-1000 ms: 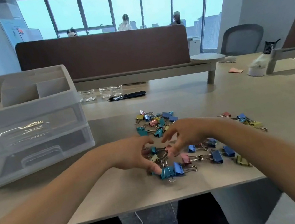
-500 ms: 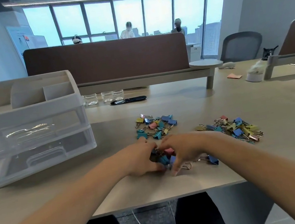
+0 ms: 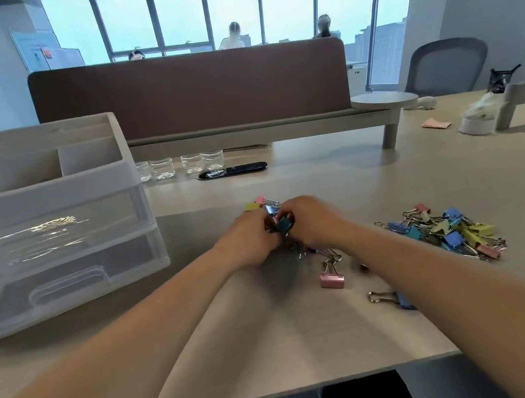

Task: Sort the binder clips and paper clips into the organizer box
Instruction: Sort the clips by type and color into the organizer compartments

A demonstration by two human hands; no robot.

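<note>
My left hand (image 3: 249, 238) and my right hand (image 3: 314, 221) are cupped together over a bunch of coloured binder clips (image 3: 278, 218) at the table's middle, fingers curled round them. A few clips poke out above the hands. A second pile of binder clips (image 3: 447, 232) lies to the right. A loose pink clip (image 3: 331, 277) and a blue clip (image 3: 397, 299) lie near my right forearm. The translucent organizer box (image 3: 51, 234) with drawers and top compartments stands at the left; paper clips (image 3: 42, 230) glint in its upper drawer.
Small clear cups (image 3: 179, 166) and a black oval cable slot (image 3: 232, 171) sit behind the clips. A brown partition (image 3: 190, 89) closes off the far side of the table. A grey chair (image 3: 445, 67) and a white roll (image 3: 476, 124) are at the right.
Both hands have gathered the near clips into a bunch and moved it away from me onto the far small pile. A pink and a blue clip stayed behind.
</note>
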